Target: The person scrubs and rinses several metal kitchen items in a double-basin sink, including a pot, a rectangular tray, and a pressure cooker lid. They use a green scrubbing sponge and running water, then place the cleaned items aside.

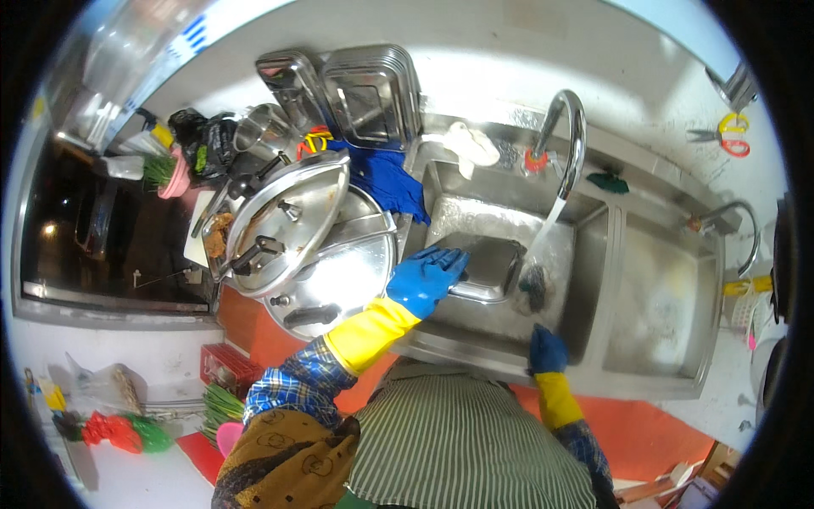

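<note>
A rectangular stainless steel pan [488,264] lies in the left basin of the metal sink [445,337]. My left hand [426,280], in a blue and yellow rubber glove, rests on the pan's left side with the fingers stretched over it. Water runs from the curved faucet [575,146] into the basin, right of the pan. A dark scouring pad [533,289] lies under the stream. My right hand [548,350], gloved alike, is at the basin's front edge; its fingers look bent, and whether they hold anything is not visible.
Large steel lids [337,254] with black handles lie left of the sink, beside a blue cloth [388,175]. Steel trays [372,95] lean against the back wall. A white cloth [470,147] and a green pad [608,182] sit on the rear ledge. Scissors [728,135] hang at right.
</note>
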